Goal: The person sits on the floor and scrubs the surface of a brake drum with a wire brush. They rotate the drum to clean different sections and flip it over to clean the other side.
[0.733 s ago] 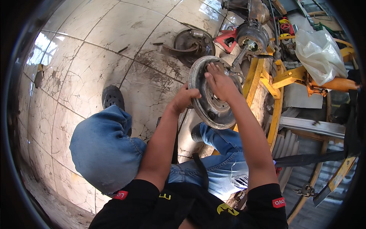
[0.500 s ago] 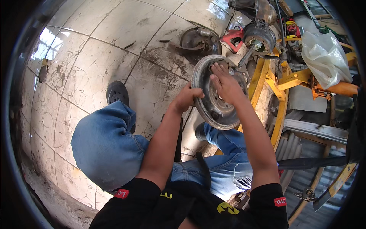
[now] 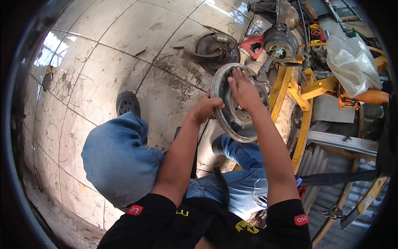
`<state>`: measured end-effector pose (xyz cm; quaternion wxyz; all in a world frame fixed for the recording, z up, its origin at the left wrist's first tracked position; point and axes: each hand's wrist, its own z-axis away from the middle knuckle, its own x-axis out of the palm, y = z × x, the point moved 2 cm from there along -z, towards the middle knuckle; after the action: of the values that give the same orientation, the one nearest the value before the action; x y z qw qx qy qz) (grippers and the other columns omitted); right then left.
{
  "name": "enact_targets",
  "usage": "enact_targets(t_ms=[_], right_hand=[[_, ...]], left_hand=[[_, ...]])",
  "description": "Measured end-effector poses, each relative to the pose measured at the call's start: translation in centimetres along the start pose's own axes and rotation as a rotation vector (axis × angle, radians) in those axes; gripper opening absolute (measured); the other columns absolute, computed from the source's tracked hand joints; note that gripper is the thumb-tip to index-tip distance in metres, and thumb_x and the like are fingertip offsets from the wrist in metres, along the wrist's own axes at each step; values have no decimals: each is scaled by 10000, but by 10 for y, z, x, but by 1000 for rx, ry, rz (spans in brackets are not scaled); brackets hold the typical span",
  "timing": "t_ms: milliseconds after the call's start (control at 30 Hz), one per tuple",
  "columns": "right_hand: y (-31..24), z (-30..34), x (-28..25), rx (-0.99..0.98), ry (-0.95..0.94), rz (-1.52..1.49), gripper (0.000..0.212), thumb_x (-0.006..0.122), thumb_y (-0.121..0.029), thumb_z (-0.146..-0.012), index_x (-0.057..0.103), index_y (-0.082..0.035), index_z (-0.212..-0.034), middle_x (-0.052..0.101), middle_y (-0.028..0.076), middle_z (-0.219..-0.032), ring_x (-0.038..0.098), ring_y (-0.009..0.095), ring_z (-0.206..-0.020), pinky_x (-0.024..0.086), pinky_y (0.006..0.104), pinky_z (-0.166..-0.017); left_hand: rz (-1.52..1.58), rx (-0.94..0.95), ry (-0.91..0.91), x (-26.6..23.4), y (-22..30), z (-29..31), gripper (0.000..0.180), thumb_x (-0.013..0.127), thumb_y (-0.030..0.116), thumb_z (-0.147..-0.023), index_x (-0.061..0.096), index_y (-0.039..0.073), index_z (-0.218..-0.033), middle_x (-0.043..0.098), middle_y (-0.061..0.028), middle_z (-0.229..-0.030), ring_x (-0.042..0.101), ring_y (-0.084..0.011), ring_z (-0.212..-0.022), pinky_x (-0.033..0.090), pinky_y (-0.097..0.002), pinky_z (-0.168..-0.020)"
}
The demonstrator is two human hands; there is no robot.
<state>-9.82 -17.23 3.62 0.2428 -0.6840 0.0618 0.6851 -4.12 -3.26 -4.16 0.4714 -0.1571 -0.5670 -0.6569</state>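
A round, dished metal brake backing plate [image 3: 232,118], grey and dirty, with a raised rim and holes about its centre, is held tilted above my right knee. My left hand [image 3: 205,108] grips its left rim, the thumb lying over the edge and the fingers behind. My right hand [image 3: 245,93] lies on the plate's face with its fingers stretched toward the upper rim. The plate's far right side is partly covered by that hand and forearm.
On the tiled floor [image 3: 103,70] beyond lies a second dark backing plate [image 3: 209,47]. A red stand [image 3: 252,45] is beside a greasy axle housing [image 3: 282,41]. Yellow metal frame bars [image 3: 304,120] and a clear plastic bag [image 3: 352,64] occupy the right.
The backing plate and both hands have shifted slightly to the right and down. My left hand keeps its grip on the rim, and my right hand stays on the face.
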Motion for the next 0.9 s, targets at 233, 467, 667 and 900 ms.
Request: enact_targets(t_ms=[233,467,667,900], right_hand=[[10,15,-4,-71,-50,-57,540,352,-373,-1006,455,45,-1332,403,259,-1413,353,412,-1334,291,437,-1117],[5,11,6,-23,42,6,529,342,-355,-1010,463,55,-1322,428,258,-1393,371,420,-1317,295,443,-1114],[7,14,-2,-10,39,65,519,330,-342,-1012,466,55,-1318,429,269,-1388,372,428,-1315,297,461,-1107],[-8,21,10,-48,29,45,520,342,-349,-1017,451,43,-1341,398,242,-1425,338,413,-1343,294,429,-1113]], left_hand=[[-2,-1,-37,-1,-4,9,451,577,62,-665,575,-10,-1110,610,-68,-956,578,-181,-879,467,-316,-813],[54,-5,-19,-1,-12,-3,530,580,87,-642,554,-6,-1164,592,-56,-900,574,-173,-803,478,-302,-735],[17,-34,-14,3,-9,-1,502,564,68,-661,551,-4,-1158,601,-66,-923,587,-187,-833,485,-322,-781],[75,7,-70,-14,-20,-4,492,555,68,-680,544,2,-1167,610,-71,-941,604,-194,-871,501,-325,-790]])
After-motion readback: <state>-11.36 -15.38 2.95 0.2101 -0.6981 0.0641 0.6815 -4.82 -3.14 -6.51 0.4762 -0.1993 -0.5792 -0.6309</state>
